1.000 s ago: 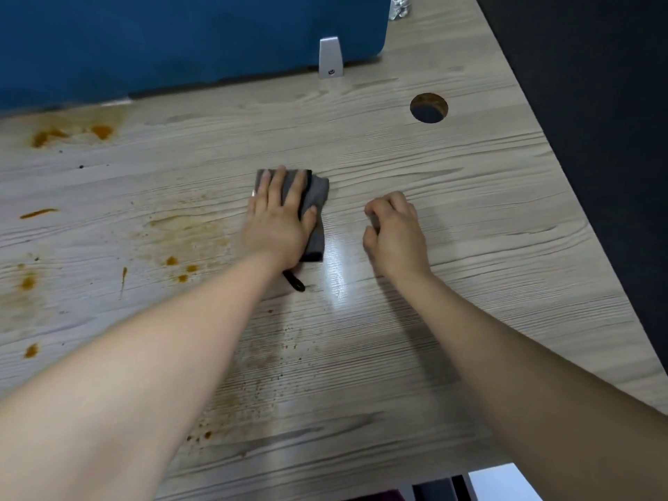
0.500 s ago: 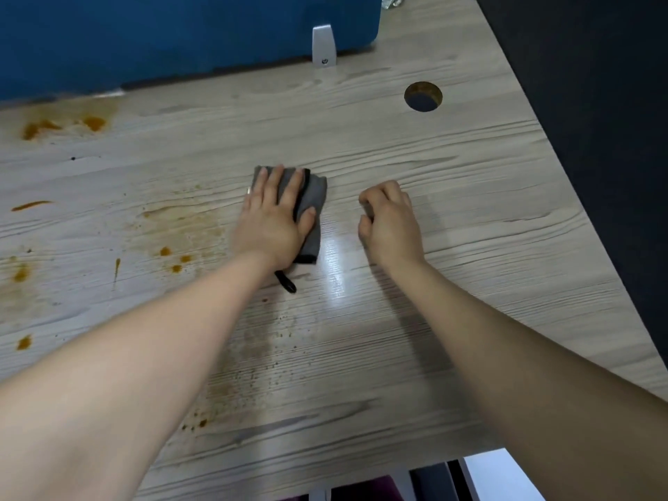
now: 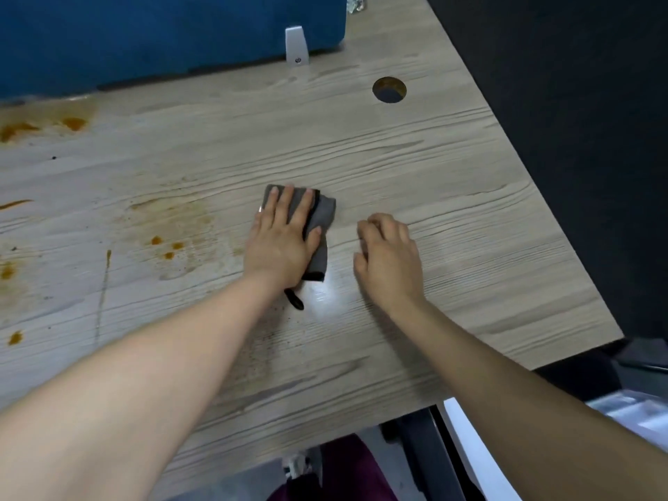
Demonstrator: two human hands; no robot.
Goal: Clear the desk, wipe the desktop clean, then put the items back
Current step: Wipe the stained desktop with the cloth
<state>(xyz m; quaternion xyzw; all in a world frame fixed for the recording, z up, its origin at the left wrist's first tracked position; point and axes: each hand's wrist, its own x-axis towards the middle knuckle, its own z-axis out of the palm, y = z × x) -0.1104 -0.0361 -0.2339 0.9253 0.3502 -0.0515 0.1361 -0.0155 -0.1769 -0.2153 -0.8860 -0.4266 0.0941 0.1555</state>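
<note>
A folded grey cloth (image 3: 322,215) with a black edge lies on the wood-grain desktop (image 3: 452,197) near the middle. My left hand (image 3: 282,240) presses flat on it, fingers straight and pointing away from me. My right hand (image 3: 388,260) rests on the bare desk just right of the cloth, fingers loosely curled and holding nothing. Orange-brown stains (image 3: 166,244) and smears cover the left part of the desk, with fine dark specks (image 3: 260,341) near my left forearm.
A blue divider panel (image 3: 162,34) with a grey bracket (image 3: 296,48) stands along the back edge. A round cable hole (image 3: 389,89) sits at the back right. The desk's right edge borders a dark area; a chair and floor show below the front edge.
My left hand and the cloth stay almost in the same spot on the desk. The view has shifted so more of the desk's front edge shows.
</note>
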